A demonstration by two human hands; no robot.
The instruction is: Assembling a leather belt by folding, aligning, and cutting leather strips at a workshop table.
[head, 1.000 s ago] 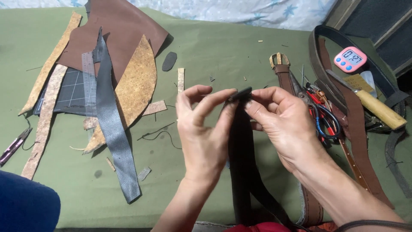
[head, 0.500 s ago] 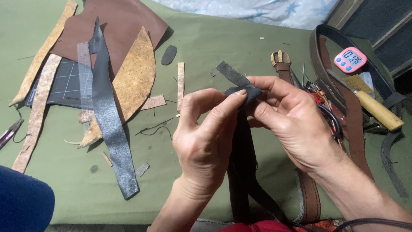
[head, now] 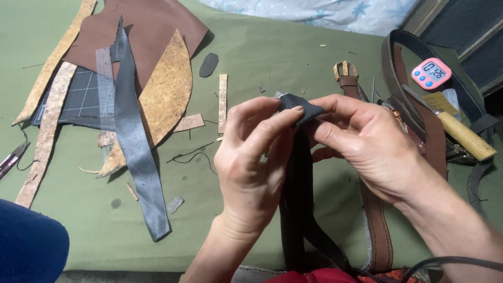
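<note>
Both hands, left hand [head: 251, 173] and right hand [head: 367, 147], pinch the dark leather strap [head: 299, 107] end mid-fold; next move needs firm creasing pressure.

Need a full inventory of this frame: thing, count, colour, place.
dark leather strap: 1, black, centre, top end folded between both hands
brown belt: 1, brown with buckle, right of the strap
grey leather strip: 1, grey, left
brown leather sheet: 1, dark brown, top left
cork pieces: several, tan, left
cutting mat: 1, dark, under the scraps
timer: 1, pink, top right
wooden handle: 1, pale, right
green table cover: 1, green
left hand: pinching the fold
right hand: pinching the fold
</note>
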